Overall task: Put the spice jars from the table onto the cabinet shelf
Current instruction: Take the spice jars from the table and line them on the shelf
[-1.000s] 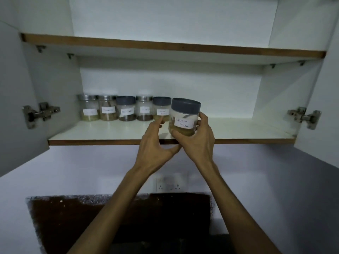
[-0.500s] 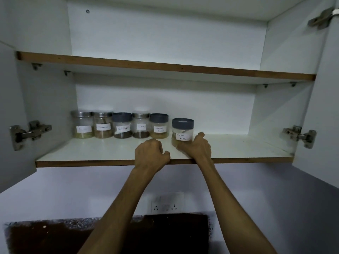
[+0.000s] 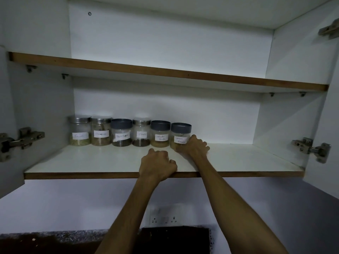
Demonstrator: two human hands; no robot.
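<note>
The garam masala jar (image 3: 180, 135) stands upright on the lower cabinet shelf (image 3: 91, 160), at the right end of a row of six labelled spice jars set against the back wall. Immediately to its left is the coriander powder jar (image 3: 160, 133), close beside it; whether the two touch cannot be determined. Further left of the garam masala jar, in order, stand the cloves jar (image 3: 141, 132), the black pepper jar (image 3: 121, 132) and two steel-lidded jars (image 3: 90, 131) whose labels are not legible. The right hand (image 3: 196, 147) is applied to the lower right side of the garam masala jar; its fingers (image 3: 204, 144) curl around the side and back of the jar, thumb toward the front, so the jar is pinched low on its body. This low hold appears intended to slide the jar back into line with the row without tipping it. The labels all face forward, presumably for reading from below. The left hand (image 3: 158, 165) rests nearer the front edge of the shelf, forward and left of the garam masala jar, with fingers folded into a loose fist and holding nothing; it probably serves as a brace for the overhead reach. The shelf right of the garam masala jar is unoccupied. Judged from the alignment, placement of this jar is nearly complete and release remains.
</note>
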